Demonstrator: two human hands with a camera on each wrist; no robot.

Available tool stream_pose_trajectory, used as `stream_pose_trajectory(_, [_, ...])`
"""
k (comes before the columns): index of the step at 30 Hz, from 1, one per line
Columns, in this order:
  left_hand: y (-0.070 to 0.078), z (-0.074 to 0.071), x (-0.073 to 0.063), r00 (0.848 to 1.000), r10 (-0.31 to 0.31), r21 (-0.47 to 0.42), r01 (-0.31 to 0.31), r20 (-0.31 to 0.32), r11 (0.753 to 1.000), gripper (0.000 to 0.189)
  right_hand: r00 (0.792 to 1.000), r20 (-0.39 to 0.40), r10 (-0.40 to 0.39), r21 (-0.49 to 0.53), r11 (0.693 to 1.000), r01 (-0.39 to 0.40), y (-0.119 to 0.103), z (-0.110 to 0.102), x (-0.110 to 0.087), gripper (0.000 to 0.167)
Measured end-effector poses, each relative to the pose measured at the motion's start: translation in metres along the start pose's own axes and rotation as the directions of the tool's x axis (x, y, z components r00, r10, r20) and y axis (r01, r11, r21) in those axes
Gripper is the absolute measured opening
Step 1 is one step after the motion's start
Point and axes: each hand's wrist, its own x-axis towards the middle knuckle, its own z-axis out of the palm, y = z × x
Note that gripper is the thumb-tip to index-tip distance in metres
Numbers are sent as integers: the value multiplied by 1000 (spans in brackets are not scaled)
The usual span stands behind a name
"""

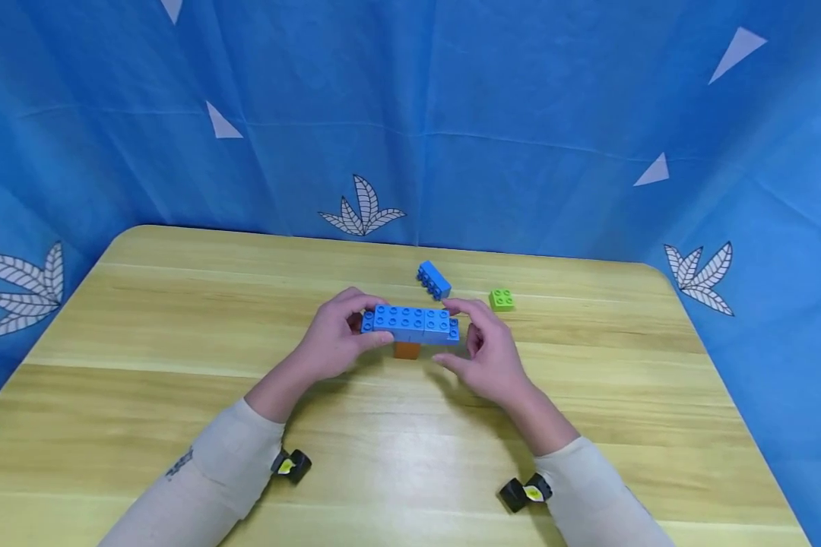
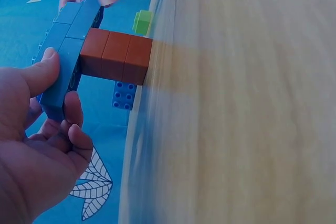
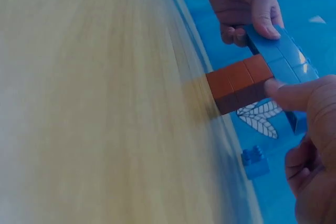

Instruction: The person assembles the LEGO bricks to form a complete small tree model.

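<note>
A column of three orange-brown bricks (image 2: 116,53) stands upright on the table, bearing blue bricks (image 1: 410,322) stacked in two layers; the lower layer shows at both ends. My left hand (image 1: 331,334) pinches the left end of the blue layers, thumb on the near side and fingers behind and beneath, as the left wrist view shows. Around the right end is my right hand (image 1: 484,353), thumb and forefinger spread apart. Its forefinger is close to the far corner of the blue bricks; whether it touches is unclear. Its thumb is off their near side.
Behind the stack a loose blue brick (image 1: 434,280) lies on its side, studs facing left. A small lime green brick (image 1: 502,300) sits studs up to its right. The wooden table (image 1: 178,327) ends at a blue patterned cloth (image 1: 410,152) at the back and sides.
</note>
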Motion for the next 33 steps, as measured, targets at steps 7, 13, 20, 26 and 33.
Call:
stream_pose_trajectory(7, [0,1,1,1000,-3,9,3,1,1000,35,985,17,174,128,976,-174,26,-14,-4,74])
stream_pose_trajectory(13, [-1,0,0,1000,-10,-2,10,-1,1000,34,974,-98,205,41,979,-201,39,-9,9,49])
stream_pose_trajectory(20, [0,2,0,1000,0,-5,1,8,1000,33,958,-160,240,11,970,-241,46,8,31,37])
stream_pose_trajectory(26, [0,3,0,1000,-3,6,3,22,1000,34,961,-171,218,-109,965,-238,49,16,48,39])
stream_pose_trajectory(33, [0,2,0,1000,5,18,-6,17,1000,34,946,-161,281,-175,935,-308,47,23,61,38])
